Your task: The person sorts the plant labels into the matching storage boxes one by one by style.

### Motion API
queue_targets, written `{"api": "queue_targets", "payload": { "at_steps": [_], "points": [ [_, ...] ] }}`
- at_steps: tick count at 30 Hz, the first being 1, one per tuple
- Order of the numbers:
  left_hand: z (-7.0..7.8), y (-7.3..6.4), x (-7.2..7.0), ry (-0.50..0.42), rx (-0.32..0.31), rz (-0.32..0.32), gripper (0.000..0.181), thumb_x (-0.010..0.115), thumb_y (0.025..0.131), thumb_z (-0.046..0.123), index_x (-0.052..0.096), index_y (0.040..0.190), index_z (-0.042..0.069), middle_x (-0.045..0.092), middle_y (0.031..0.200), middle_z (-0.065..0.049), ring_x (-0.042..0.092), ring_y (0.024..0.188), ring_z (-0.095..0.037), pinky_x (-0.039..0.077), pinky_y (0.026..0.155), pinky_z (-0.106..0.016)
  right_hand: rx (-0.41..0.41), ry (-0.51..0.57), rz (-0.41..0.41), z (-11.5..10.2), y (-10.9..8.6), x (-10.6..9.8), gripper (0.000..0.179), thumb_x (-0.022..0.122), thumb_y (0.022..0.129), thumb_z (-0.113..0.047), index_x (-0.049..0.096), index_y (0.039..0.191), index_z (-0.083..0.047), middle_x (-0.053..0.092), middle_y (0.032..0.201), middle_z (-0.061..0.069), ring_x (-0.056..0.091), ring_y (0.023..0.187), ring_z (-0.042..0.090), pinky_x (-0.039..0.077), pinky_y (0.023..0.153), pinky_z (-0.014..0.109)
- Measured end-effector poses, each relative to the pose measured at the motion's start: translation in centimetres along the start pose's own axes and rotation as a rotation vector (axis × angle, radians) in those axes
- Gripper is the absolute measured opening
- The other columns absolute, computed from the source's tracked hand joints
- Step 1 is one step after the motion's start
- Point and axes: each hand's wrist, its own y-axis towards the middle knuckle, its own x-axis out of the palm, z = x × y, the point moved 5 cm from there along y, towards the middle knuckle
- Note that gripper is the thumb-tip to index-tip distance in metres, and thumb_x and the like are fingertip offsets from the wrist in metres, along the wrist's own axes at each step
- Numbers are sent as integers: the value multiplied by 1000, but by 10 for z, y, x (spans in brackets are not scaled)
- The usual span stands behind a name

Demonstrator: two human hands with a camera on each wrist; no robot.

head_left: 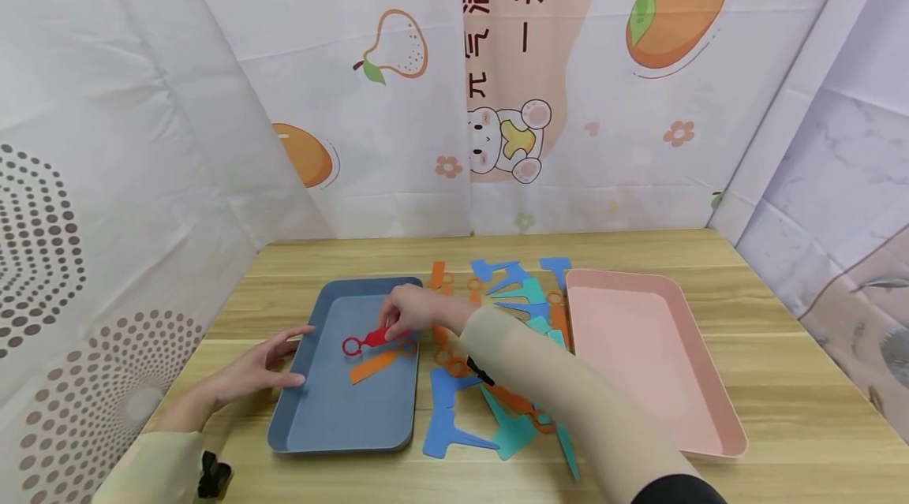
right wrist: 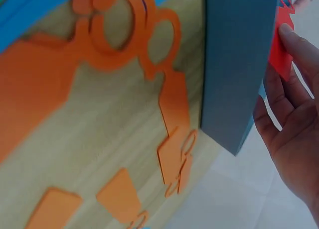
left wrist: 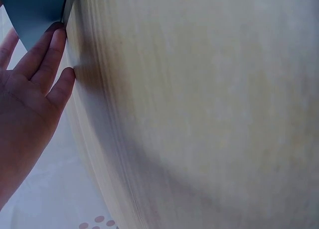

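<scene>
A red plant tag with a ring at one end (head_left: 376, 337) is pinched between the thumb and fingers of my right hand (head_left: 410, 310), over the blue-grey tray (head_left: 341, 417). The right wrist view shows the thumb pressed on the red tag (right wrist: 281, 47) beyond the tray's wall (right wrist: 234, 64). Inside the tray, just below the red tag, lies an orange tag (head_left: 372, 367). My left hand (head_left: 248, 370) rests at the tray's left rim, fingers extended. In the left wrist view the fingertips of that left hand (left wrist: 37, 84) meet the tray's side.
Orange, blue and teal tags lie scattered between the trays, including a blue T-shaped tag (head_left: 450, 433) and a teal tag (head_left: 513, 433). On the right stands a pink tray (head_left: 646, 354). A printed curtain (head_left: 398, 133) hangs behind the wooden table (head_left: 774, 362).
</scene>
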Motion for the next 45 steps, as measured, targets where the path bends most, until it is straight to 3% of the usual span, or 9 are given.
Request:
{"api": "queue_targets", "payload": {
  "at_steps": [7,18,23,33,39,45],
  "points": [
    [2,3,1,-14,10,1,77,71,89,10,25,149,-2,21,149,-37,20,133,-58,34,91,-13,0,-103,-27,4,2,13,5,75,86,-11,76,90,-9,66,76,-8,57,71,1,45,66,14],
    [5,4,3,-17,14,-4,76,70,90,10,24,149,-3,20,149,-38,19,133,-59,34,91,-13,45,-249,-10,5,-2,16,7,75,87,-20,78,93,-16,64,76,-13,55,72,1,42,67,14],
    [5,4,2,-18,15,-5,76,70,89,10,24,149,-3,21,149,-38,20,133,-59,34,91,-13,31,-191,-7,7,-2,14,12,75,87,-19,76,98,-14,64,79,-13,56,74,0,43,69,13],
    [3,2,1,-19,14,-5,76,70,90,10,24,149,-3,23,148,-39,23,132,-58,35,91,-13,-114,88,-9,2,-27,-18,24,73,88,-9,72,110,1,66,87,-3,59,77,8,48,72,21],
    [-1,1,2,-22,-20,-14,77,69,91,12,22,150,-2,23,149,-37,27,134,-50,37,92,-15,-116,78,-32,8,-53,-37,23,70,91,-11,71,112,-3,66,90,-3,61,81,11,49,71,22],
    [-3,1,2,-36,-11,-14,77,69,91,10,22,150,-3,23,148,-38,24,134,-53,37,92,-15,-105,95,-13,22,-83,-54,24,70,90,-10,70,112,-1,67,91,-2,61,79,9,50,72,24]
  ]
}}
